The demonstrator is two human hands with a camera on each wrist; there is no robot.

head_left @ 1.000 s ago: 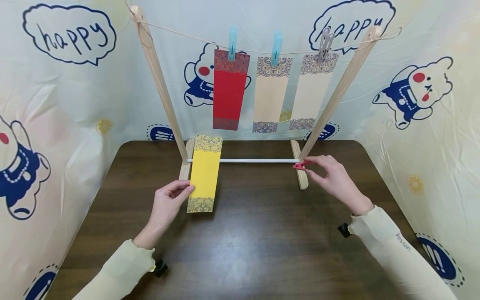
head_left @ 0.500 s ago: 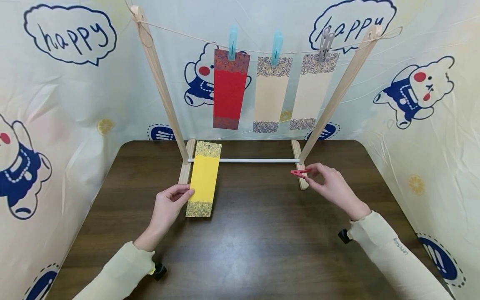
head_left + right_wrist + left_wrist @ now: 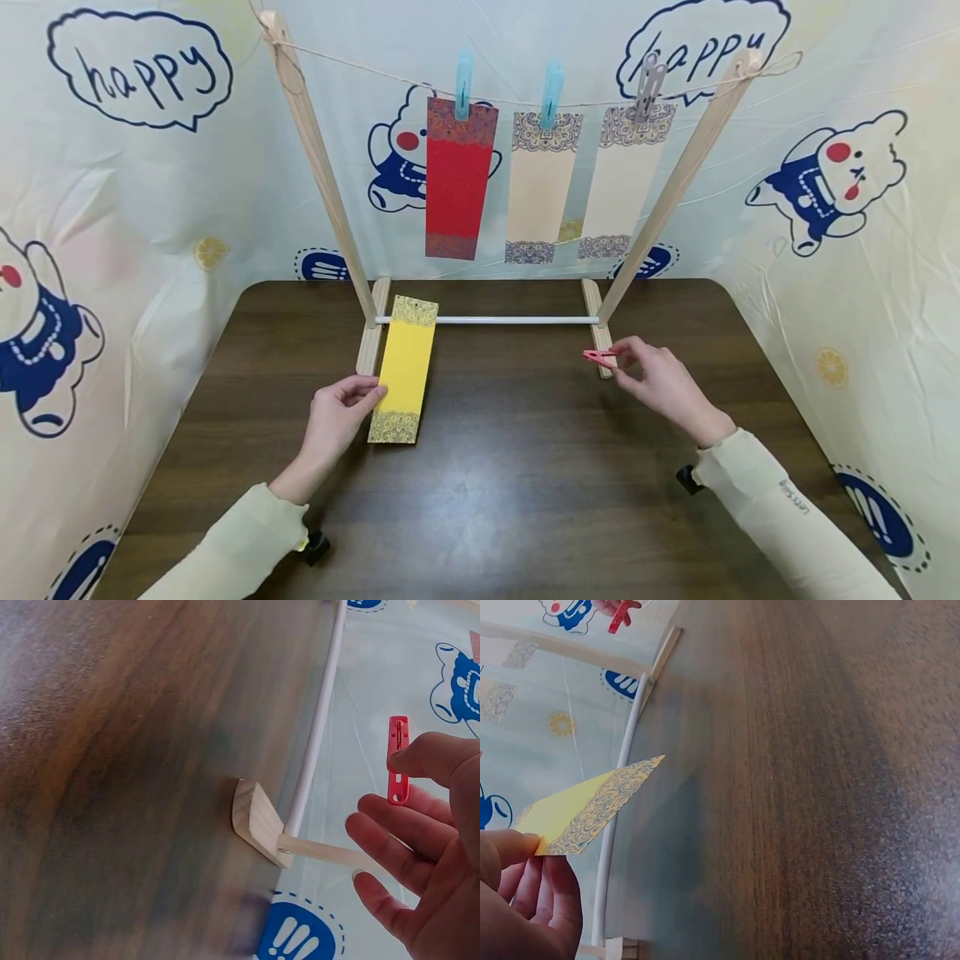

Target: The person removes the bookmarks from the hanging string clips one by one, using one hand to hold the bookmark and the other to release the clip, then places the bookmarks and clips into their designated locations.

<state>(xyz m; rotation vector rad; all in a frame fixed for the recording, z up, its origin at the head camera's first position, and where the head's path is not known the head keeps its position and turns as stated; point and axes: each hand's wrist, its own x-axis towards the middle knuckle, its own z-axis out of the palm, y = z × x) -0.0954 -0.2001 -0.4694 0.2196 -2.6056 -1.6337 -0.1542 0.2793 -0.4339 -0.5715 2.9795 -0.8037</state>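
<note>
Yellow card, lace-patterned top and bottom; red clothespin

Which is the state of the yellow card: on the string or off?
Off. In the head view, the left hand pinches the yellow card well below the string, whose three clips hold other cards.

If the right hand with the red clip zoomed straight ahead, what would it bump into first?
Probably the white rod: the right hand points forward and left towards it, with the red clip leading. Depth is hard to judge, though, so it might pass above the rod.
</note>
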